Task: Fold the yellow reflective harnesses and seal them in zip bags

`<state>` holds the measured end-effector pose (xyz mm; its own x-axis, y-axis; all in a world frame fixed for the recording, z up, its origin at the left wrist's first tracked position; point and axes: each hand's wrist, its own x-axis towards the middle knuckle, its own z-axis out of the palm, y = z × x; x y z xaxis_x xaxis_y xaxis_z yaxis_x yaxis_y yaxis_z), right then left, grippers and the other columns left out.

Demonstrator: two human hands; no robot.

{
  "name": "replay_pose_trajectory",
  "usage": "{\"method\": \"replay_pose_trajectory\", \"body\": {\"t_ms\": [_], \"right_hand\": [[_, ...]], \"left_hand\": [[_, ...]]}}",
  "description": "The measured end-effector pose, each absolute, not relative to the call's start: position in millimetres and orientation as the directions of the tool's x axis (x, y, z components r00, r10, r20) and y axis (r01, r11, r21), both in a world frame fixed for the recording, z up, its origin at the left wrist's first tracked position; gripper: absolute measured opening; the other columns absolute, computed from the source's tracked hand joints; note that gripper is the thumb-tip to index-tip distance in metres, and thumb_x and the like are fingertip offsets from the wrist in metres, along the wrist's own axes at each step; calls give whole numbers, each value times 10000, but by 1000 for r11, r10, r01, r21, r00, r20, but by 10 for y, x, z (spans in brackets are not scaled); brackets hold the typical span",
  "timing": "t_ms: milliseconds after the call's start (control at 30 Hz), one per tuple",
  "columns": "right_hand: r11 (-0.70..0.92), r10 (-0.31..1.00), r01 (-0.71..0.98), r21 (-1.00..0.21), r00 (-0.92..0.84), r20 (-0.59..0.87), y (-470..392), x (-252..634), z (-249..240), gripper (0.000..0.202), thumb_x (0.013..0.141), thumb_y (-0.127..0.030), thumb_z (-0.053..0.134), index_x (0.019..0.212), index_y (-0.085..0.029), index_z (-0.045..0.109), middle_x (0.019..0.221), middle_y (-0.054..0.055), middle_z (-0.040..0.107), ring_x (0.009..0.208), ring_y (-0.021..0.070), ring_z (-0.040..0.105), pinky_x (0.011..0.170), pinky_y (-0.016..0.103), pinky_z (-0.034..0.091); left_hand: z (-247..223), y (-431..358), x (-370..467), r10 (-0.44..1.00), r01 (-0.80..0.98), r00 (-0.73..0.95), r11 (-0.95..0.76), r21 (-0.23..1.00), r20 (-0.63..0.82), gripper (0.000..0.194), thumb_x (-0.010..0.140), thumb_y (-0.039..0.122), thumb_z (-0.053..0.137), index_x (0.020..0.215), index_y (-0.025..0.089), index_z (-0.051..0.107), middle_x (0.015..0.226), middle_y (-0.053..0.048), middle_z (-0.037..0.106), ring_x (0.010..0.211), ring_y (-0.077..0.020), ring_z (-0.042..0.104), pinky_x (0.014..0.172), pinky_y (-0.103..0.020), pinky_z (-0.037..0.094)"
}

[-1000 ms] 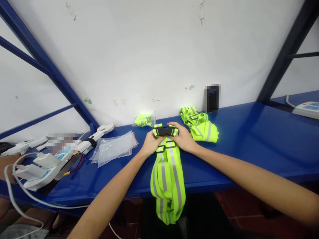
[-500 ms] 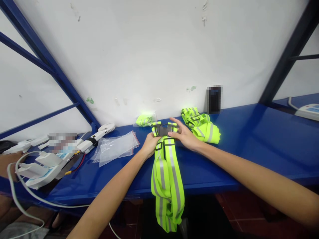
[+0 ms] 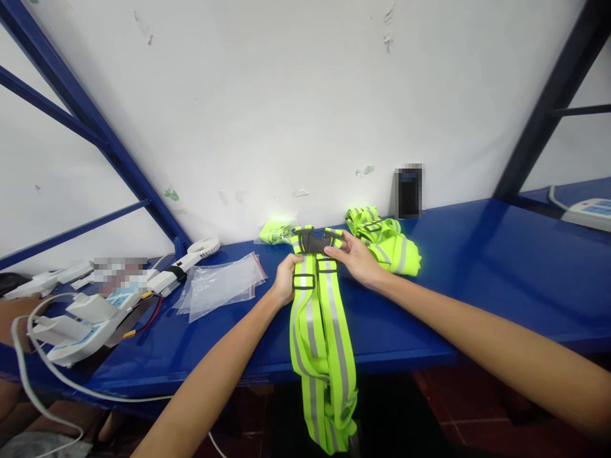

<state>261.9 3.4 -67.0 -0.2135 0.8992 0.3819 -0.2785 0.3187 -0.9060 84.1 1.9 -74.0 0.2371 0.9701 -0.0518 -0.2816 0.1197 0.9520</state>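
A neon-yellow reflective strap harness (image 3: 312, 324) hangs over the blue table's front edge, its black buckle (image 3: 316, 242) at the top. My left hand (image 3: 286, 277) is closed on the strap's left side, just below the buckle; some of its fingers are hidden behind the webbing. With thumb and fingers, my right hand (image 3: 352, 256) grips the buckle's right end. Two black slider loops sit on the straps under the buckle. Behind my right hand lies a bundle of similar yellow straps (image 3: 403, 254). Another folded yellow strap, in clear plastic (image 3: 275, 231), rests near the wall.
Clear plastic bags (image 3: 224, 286) lie left of my left hand. Further left are a white handheld fan (image 3: 203, 247), a power strip with plugs (image 3: 83, 327) and white cables. A dark, blurred object (image 3: 409, 192) leans on the wall. Another person's hand (image 3: 19, 317) shows at the far left.
The buckle has risen slightly and the straps have turned flatter toward the camera. The left slider loop shows more fully. My left hand's grip has shifted down to the strap's side.
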Motion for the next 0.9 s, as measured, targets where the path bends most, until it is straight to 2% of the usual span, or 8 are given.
{"method": "replay_pose_trajectory", "body": {"t_ms": [167,267,333,500,700,900], "right_hand": [[328,909,-243,-913,-183,375,59,2643,-673,449,742,-408,743,1094,-205,549,1099,68,716,1004,240,685,898,398,549],[340,911,-201,-919,-173,375,54,2647,-673,401,762,-400,722,1074,-211,555,1041,58,727,964,239,694,869,401,558],[347,909,-194,-917,-173,380,46,2647,-670,360,776,-393,707,1052,-216,559,988,48,731,922,233,699,847,396,563],[337,906,-196,-921,-199,374,21,2648,-633,334,778,-392,702,1012,-219,538,874,26,716,764,204,695,756,371,573],[370,891,-204,-906,-199,409,24,2613,-696,306,810,-374,661,1035,-231,512,998,32,689,909,207,674,816,356,552],[302,911,-308,-902,-187,369,54,2571,-777,340,791,-344,690,1050,-236,496,902,10,689,769,183,669,719,321,547]], "left_hand": [[-760,37,861,970,-299,224,162,940,-96,337,687,394,549,886,147,663,808,-78,735,786,-263,697,755,-393,546],[-755,37,889,989,-308,146,69,949,-24,305,671,314,632,932,156,646,806,-49,731,754,-231,696,723,-349,541],[-755,37,902,986,-300,163,28,954,22,336,662,293,700,962,155,641,847,-52,735,782,-226,698,740,-334,536],[-796,63,888,965,-254,244,-32,967,96,447,704,370,754,1066,139,629,954,-88,735,869,-232,696,802,-340,524],[-815,79,885,965,-91,136,-213,973,224,449,711,419,753,1041,135,644,939,-70,738,805,-206,687,749,-305,516],[-841,76,910,965,-65,117,-230,971,236,454,723,440,735,1035,130,623,919,-71,736,748,-204,682,683,-294,512]]}}
